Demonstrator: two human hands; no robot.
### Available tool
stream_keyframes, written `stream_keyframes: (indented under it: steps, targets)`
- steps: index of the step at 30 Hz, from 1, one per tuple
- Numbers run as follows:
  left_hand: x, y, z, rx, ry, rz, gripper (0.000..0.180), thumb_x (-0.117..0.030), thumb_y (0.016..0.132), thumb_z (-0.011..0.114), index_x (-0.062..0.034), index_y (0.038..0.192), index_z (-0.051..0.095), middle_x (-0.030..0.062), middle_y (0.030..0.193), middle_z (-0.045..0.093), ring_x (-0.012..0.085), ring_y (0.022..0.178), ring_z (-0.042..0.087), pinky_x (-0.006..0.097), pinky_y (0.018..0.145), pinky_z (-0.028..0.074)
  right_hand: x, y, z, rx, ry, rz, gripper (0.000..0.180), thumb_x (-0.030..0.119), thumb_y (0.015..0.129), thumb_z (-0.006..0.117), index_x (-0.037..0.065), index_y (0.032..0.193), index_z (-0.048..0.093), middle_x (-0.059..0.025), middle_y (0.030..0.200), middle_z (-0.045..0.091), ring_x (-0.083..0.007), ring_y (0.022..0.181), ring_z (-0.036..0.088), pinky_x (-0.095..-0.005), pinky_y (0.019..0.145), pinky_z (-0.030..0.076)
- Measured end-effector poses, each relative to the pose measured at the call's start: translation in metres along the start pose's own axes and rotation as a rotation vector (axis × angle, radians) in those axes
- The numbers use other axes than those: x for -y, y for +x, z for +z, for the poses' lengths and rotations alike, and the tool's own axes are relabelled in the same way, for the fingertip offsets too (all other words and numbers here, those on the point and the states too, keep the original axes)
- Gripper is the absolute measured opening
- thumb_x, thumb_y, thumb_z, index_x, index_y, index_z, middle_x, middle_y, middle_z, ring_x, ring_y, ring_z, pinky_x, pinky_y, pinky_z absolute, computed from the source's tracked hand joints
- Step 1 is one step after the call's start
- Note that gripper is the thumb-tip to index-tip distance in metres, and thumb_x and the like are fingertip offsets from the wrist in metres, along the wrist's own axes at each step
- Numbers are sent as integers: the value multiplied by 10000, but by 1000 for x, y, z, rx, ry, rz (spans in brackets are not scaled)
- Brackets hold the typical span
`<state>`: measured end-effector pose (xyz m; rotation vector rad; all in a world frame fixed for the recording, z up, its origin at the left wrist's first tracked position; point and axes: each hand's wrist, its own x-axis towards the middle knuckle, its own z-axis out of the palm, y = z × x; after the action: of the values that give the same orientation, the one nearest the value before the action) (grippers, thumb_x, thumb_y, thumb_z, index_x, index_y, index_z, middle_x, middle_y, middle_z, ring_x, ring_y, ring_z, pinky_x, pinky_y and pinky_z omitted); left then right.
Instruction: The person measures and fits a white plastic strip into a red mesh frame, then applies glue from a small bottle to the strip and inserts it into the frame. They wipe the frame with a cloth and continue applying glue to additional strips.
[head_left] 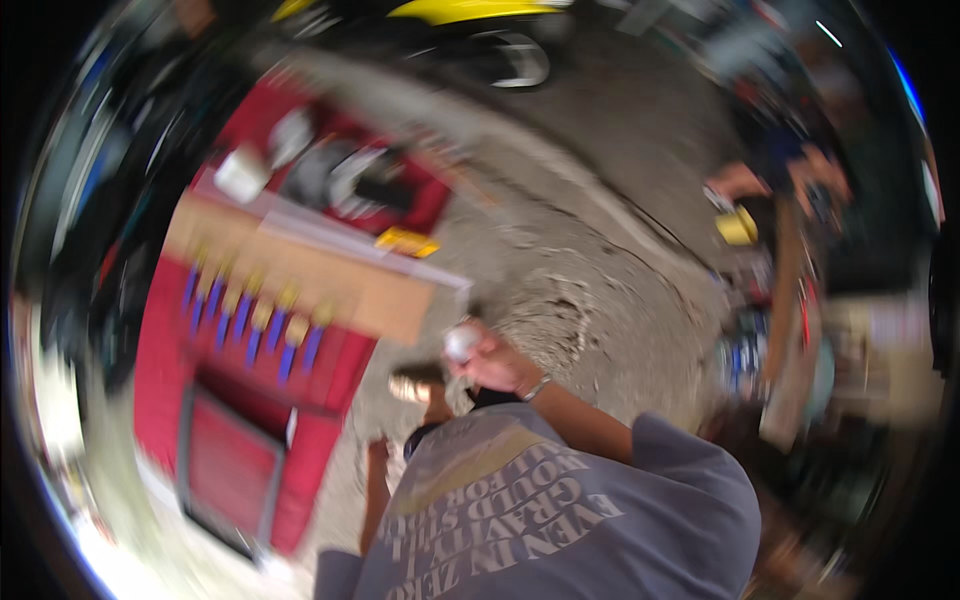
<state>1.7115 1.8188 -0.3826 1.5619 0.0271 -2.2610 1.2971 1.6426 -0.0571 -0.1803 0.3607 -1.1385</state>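
Left of your right hand [484, 362], clamped on an unplaced white rounded object [462, 343], blue-handled pieces [241, 317] lie aligned; left hand's [377, 452] grip unclear.

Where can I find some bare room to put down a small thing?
The cardboard strip looks bare at its right end, past the row of blue handles. The red surface is also bare left of the dark frame. Crowded: the table's far end, with a white thing, grey items and a yellow box, all blurred.
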Motion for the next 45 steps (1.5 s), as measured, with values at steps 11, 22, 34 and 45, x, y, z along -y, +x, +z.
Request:
stream_keyframes:
  steps: [11, 22, 34, 45]
  targets:
    - [-105, -59, 311, 335, 1625, 635, 425, -335, 988, 586, 12, 1232, 568, 118, 1056, 687, 262, 993, 660, 373, 874, 514, 60, -142, -18, -76, -103, -491, 473, 401, 1016, 533, 79, 1342, 418, -37, 1032, 543, -128, 881, 499, -279, 769, 400]
    - [103, -114, 766, 1095, 1124, 645, 570, -353, 953, 660, 14, 1353, 488, 135, 1330, 557, 210, 1171, 559, 324, 980, 442, 202, -358, -109, -336, -225, -778, 445, 380, 1073, 401, 119, 1432, 368, 21, 1014, 486, -105, 861, 450, -268, 796, 417]
    - [397, -28, 1017, 1608, 1420, 454, 308, -219, 1003, 566, 14, 1204, 588, 113, 1207, 648, 189, 1024, 626, 314, 882, 482, 292, -623, -260, -915, -50, -1212, 419, 418, 1051, 459, 124, 1350, 473, 14, 1056, 574, -98, 940, 530, -255, 839, 438]
    - [733, -53, 1197, 1893, 1631, -151, 269, -194, 1014, 567, 22, 1174, 566, 99, 999, 685, 161, 898, 669, 292, 804, 531, 113, -871, -368, -2144, 618, -1017, 258, 254, 998, 552, 18, 1067, 627, -76, 825, 680, -149, 693, 634, -290, 613, 507]
